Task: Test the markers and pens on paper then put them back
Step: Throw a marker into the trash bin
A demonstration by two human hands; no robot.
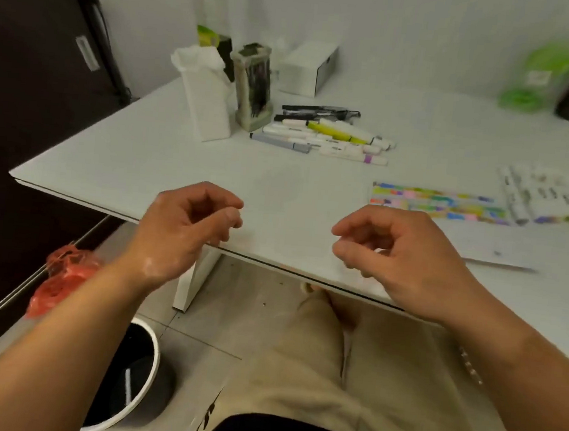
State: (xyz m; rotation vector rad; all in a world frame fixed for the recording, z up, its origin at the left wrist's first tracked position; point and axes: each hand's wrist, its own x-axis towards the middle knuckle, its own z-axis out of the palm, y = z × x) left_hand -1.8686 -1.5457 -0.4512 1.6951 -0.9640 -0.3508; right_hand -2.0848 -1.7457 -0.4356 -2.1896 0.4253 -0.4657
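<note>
The left hand (185, 227) and right hand (406, 257) are hovering at the worktop (136, 157) edge, fingers (221, 194) loosely curled, holding nothing. The markers (324, 136) are lying at 12 o'clock, the paper (439, 203) at 2 o'clock. The markers look light, smooth and easy to roll, so pinching one at its middle seems best.

A single wide-angle camera on the person's head looks forward and steeply down across the near edge of the white flat-topped bench (137, 154) toward the pale back wall (429, 39). It sits close: the left hand (185, 227) and right hand (403, 256) occupy mid-frame, with the grey tiled floor (233, 317) below.
</note>
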